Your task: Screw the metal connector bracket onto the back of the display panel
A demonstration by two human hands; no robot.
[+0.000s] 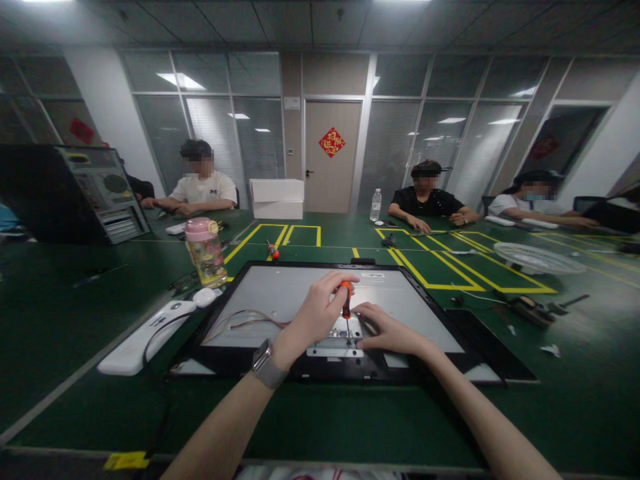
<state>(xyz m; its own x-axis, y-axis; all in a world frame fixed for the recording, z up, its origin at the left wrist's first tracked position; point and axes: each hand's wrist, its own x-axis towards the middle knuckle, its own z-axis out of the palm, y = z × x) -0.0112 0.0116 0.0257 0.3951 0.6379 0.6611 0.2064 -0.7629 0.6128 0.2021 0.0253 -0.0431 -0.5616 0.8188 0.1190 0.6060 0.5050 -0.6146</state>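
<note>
An open monitor panel (260, 287), with a grey metal back and black frame, lies flat in front of me. My left hand (320, 308), a watch on its wrist, is closed round the orange and black handle of a screwdriver (346, 301). The screwdriver stands upright, its tip down at a metal bracket (333, 353) near the panel's lower edge. My right hand (383, 329) rests beside the tip, fingers bent toward the bracket; whether they pinch a small part I cannot tell. A bundle of thin wires (245, 316) runs across the panel to the left.
Left of the panel are a white power bank-like device (145, 339) with a black cable and a pink-lidded bottle (205, 253). A computer case (95, 193) stands far left. A black tool-like object (533, 311) lies right. Several people sit across the green table (575, 400).
</note>
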